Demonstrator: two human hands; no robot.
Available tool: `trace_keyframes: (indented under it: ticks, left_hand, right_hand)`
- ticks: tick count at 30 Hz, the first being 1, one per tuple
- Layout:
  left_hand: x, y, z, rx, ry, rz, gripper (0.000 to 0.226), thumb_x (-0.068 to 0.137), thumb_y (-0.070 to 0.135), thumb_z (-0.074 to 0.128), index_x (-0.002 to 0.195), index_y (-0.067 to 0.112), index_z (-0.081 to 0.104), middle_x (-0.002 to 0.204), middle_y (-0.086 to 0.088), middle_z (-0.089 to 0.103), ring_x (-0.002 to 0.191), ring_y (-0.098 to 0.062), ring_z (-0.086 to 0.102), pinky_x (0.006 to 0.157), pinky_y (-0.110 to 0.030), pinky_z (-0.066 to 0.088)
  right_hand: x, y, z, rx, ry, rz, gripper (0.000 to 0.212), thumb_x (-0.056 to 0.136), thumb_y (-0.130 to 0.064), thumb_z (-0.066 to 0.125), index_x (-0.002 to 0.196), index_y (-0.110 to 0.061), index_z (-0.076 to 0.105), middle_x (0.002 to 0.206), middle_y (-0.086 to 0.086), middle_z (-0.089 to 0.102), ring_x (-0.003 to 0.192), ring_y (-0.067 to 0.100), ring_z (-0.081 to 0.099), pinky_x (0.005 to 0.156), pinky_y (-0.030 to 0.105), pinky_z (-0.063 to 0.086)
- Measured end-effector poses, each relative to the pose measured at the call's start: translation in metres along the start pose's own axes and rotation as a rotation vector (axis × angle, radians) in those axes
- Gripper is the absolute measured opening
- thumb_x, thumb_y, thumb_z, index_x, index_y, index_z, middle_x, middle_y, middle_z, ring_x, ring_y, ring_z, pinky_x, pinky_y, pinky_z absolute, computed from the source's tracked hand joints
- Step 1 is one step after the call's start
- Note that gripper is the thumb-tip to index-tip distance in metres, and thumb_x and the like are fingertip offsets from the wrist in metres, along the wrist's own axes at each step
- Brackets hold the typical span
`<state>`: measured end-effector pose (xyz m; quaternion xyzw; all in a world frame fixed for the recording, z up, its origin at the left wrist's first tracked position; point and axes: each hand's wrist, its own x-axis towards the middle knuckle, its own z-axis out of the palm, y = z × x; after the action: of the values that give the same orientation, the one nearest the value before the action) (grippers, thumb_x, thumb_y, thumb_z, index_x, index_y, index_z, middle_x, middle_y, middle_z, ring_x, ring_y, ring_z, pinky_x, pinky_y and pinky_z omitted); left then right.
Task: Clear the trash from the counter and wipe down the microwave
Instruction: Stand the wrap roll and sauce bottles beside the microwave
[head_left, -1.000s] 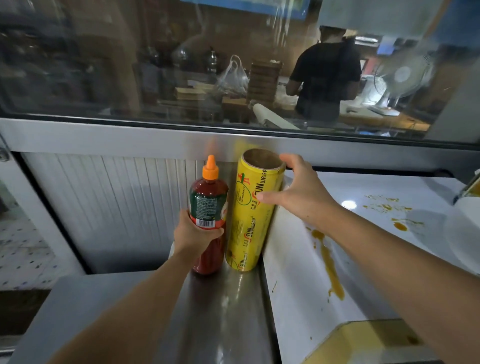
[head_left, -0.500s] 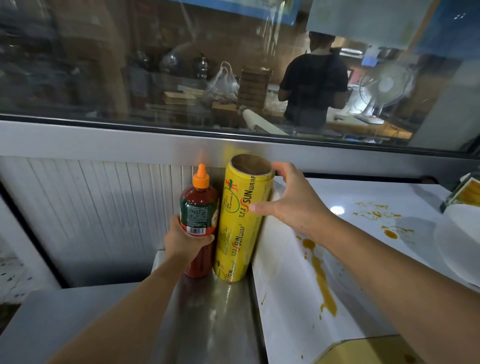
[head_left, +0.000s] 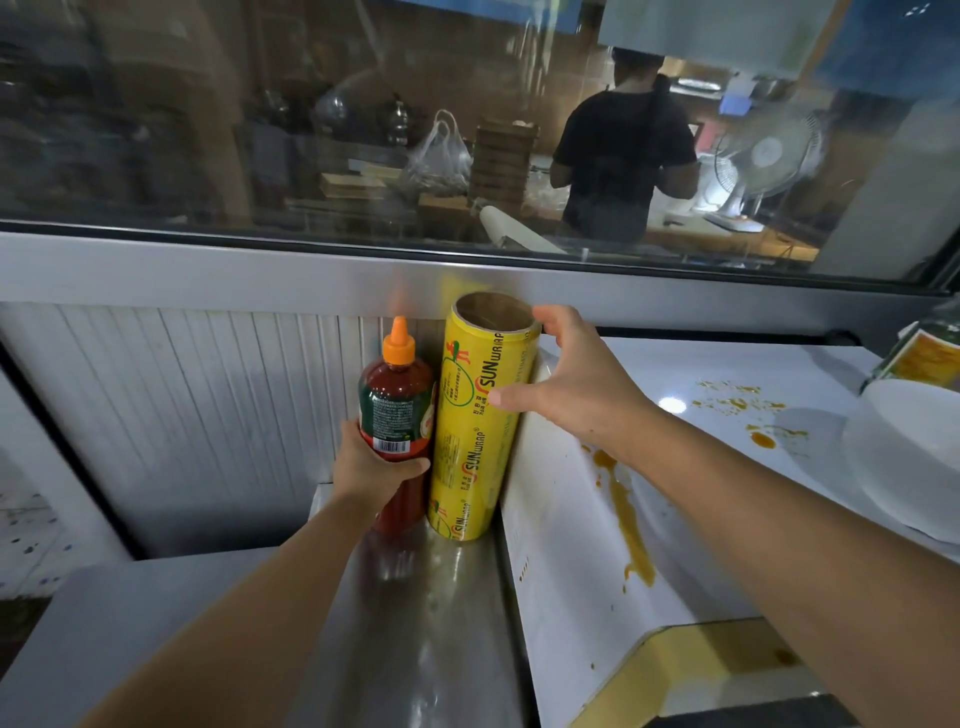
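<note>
Left hand (head_left: 371, 470) is gripping the red sauce bottle (head_left: 396, 415) low on its body, fingers wrapping around just under the barcode; bottle is standing upright on the steel tabletop (head_left: 415, 623), orange cap up. Right hand (head_left: 576, 387) is cupping the yellow cling-wrap roll (head_left: 480, 415) from its right side: thumb lying across the front of the roll, fingers curling round near the open cardboard top. Roll is standing on end between the two hands, touching the bottle on one side and leaning against the white microwave (head_left: 571, 561) on the other. Microwave is sitting directly under the right forearm, its top and side showing orange-brown sauce streaks (head_left: 628, 525) and splatter (head_left: 748, 410). Beyond the right hand, at the far right edge, a white round container (head_left: 909, 467) is resting on the microwave top. Window (head_left: 311, 130) is running above both hands, with a person (head_left: 623, 156) and a fan (head_left: 763, 156) showing behind the glass.
</note>
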<state>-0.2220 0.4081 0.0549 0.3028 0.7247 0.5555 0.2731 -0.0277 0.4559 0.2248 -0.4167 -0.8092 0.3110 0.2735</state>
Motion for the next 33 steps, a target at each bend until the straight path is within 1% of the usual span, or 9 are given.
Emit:
trace_keyframes:
  ticks: [4, 7, 12, 17, 21, 24, 28, 30, 33]
  left_hand:
    - [-0.013, 0.008, -0.009, 0.002, -0.044, -0.035, 0.103, 0.055, 0.009, 0.089, 0.138, 0.015, 0.028, 0.129, -0.005, 0.051, 0.12, -0.025, 0.05, 0.101, -0.046, 0.044]
    - [-0.028, 0.028, -0.022, 0.133, -0.001, -0.044, 0.117, 0.057, 0.023, 0.09, 0.147, 0.015, 0.015, 0.145, -0.009, 0.038, 0.134, -0.031, 0.037, 0.109, -0.052, 0.034]
    - [-0.061, 0.074, -0.049, 0.262, 0.027, -0.022, 0.112, 0.062, 0.033, 0.087, 0.148, 0.014, 0.017, 0.151, -0.01, 0.03, 0.139, -0.031, 0.028, 0.113, -0.051, 0.027]
    - [-0.095, 0.111, -0.064, 0.295, -0.011, 0.057, 0.103, 0.062, 0.034, 0.087, 0.144, 0.015, 0.027, 0.144, -0.008, 0.039, 0.134, -0.027, 0.035, 0.109, -0.044, 0.034]
    - [-0.119, 0.144, -0.061, 0.281, -0.06, 0.135, 0.091, 0.058, 0.032, 0.089, 0.134, 0.017, 0.04, 0.122, 0.01, 0.048, 0.119, -0.02, 0.05, 0.103, -0.036, 0.042]
    - [-0.135, 0.166, -0.046, 0.305, -0.09, 0.21, 0.091, 0.057, 0.035, 0.088, 0.134, 0.018, 0.042, 0.132, 0.002, 0.053, 0.12, -0.021, 0.051, 0.102, -0.039, 0.044]
    - [-0.157, 0.198, -0.016, 0.294, -0.165, 0.274, 0.083, 0.069, 0.027, 0.083, 0.138, 0.019, 0.037, 0.136, 0.002, 0.045, 0.116, -0.017, 0.048, 0.081, -0.02, 0.043]
    - [-0.167, 0.213, 0.0, 0.283, -0.197, 0.304, 0.086, 0.071, 0.029, 0.082, 0.141, 0.019, 0.033, 0.142, 0.001, 0.042, 0.125, -0.019, 0.044, 0.088, -0.023, 0.04]
    - [-0.18, 0.233, 0.027, 0.287, -0.253, 0.321, 0.087, 0.071, 0.032, 0.081, 0.142, 0.019, 0.032, 0.144, -0.001, 0.041, 0.129, -0.019, 0.042, 0.089, -0.023, 0.038]
  right_hand:
    - [-0.011, -0.006, -0.004, 0.003, -0.004, 0.015, 0.093, 0.064, -0.032, 0.084, 0.14, -0.026, 0.031, 0.143, -0.005, 0.034, 0.133, 0.013, 0.03, 0.101, 0.03, 0.033]
    - [-0.023, -0.013, -0.011, 0.003, -0.006, 0.034, 0.094, 0.064, -0.032, 0.084, 0.14, -0.026, 0.03, 0.144, -0.003, 0.033, 0.134, 0.014, 0.029, 0.101, 0.03, 0.033]
    - [-0.051, -0.032, -0.029, 0.007, 0.005, 0.064, 0.092, 0.065, -0.028, 0.084, 0.14, -0.025, 0.031, 0.145, 0.001, 0.032, 0.135, 0.017, 0.028, 0.108, 0.036, 0.032]
    - [-0.077, -0.049, -0.053, 0.003, 0.045, 0.09, 0.094, 0.065, -0.031, 0.084, 0.142, -0.021, 0.03, 0.147, 0.003, 0.031, 0.136, 0.02, 0.029, 0.109, 0.038, 0.033]
    - [-0.095, -0.058, -0.077, 0.023, 0.081, 0.085, 0.091, 0.069, -0.03, 0.082, 0.142, -0.023, 0.028, 0.147, 0.001, 0.031, 0.136, 0.019, 0.03, 0.105, 0.033, 0.031]
    - [-0.105, -0.058, -0.1, 0.042, 0.114, 0.086, 0.09, 0.07, -0.03, 0.081, 0.143, -0.024, 0.027, 0.147, 0.0, 0.031, 0.136, 0.019, 0.029, 0.103, 0.031, 0.032]
    - [-0.117, -0.053, -0.132, 0.073, 0.171, 0.1, 0.088, 0.071, -0.031, 0.08, 0.142, -0.027, 0.029, 0.146, 0.0, 0.031, 0.134, 0.019, 0.033, 0.104, 0.035, 0.038]
    - [-0.122, -0.049, -0.147, 0.091, 0.193, 0.116, 0.087, 0.071, -0.031, 0.08, 0.141, -0.028, 0.029, 0.146, -0.003, 0.03, 0.133, 0.019, 0.033, 0.102, 0.039, 0.042]
    - [-0.128, -0.037, -0.171, 0.099, 0.241, 0.119, 0.087, 0.07, -0.031, 0.081, 0.141, -0.028, 0.03, 0.147, -0.002, 0.032, 0.134, 0.018, 0.034, 0.101, 0.033, 0.041]
